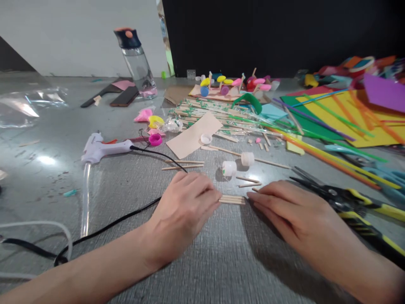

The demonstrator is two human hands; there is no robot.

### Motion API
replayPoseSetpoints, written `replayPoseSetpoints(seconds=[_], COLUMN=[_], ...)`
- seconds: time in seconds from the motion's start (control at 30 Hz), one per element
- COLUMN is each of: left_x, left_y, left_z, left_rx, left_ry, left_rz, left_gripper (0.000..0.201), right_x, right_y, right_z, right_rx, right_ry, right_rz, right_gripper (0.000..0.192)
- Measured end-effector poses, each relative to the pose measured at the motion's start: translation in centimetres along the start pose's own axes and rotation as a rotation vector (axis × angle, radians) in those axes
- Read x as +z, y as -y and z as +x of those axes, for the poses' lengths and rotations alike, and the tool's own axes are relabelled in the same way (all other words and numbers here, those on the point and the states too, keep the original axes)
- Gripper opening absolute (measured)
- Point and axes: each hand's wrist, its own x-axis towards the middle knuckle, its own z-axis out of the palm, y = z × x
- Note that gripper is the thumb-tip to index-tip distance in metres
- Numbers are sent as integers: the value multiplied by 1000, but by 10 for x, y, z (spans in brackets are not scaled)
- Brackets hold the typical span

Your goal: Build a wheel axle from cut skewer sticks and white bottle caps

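Here short sticks (232, 199) lie crosswise between left hand (183, 211) and right hand (291, 211).

I see a grey table (228, 261) carrying a white glue gun (101, 150) with its black cord (126, 217), a water bottle (136, 61), loose wooden sticks (232, 199), white bottle caps (229, 168), black-and-yellow scissors (344, 198), coloured straws (335, 158) and foam sheets (357, 118) at right.
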Motion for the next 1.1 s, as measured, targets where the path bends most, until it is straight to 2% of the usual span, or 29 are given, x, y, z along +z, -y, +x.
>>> replayPoseSetpoints(seconds=[0.23, 0.4, 0.5, 0.67, 0.8, 0.9, 1.1], left_x=[2, 4, 4, 1, 0, 1, 0], left_y=[-3, -2, -2, -1, -1, -2, -3], left_z=[-6, -8, -8, -3, -1, 0, -4], left_rx=[95, 103, 91, -12, -82, -109, -173], left_ry=[96, 147, 132, 29, 79, 106, 26], left_rz=[21, 5, 6, 4, -1, -70, -275], left_gripper=[20, 18, 16, 17, 12, 10, 6], right_x=[0, 0, 0, 7, 12, 12, 8], right_y=[10, 14, 11, 2, 2, 4, 10], right_z=[3, 4, 5, 9, 12, 13, 10], right_rx=[-170, -243, -202, -39, -34, -41, 24], right_ry=[73, 88, 91, -24, 7, 5, 18], right_rz=[-187, -225, -180, -54, 10, 25, 140], right_gripper=[28, 30, 27, 18, 14, 11, 11])
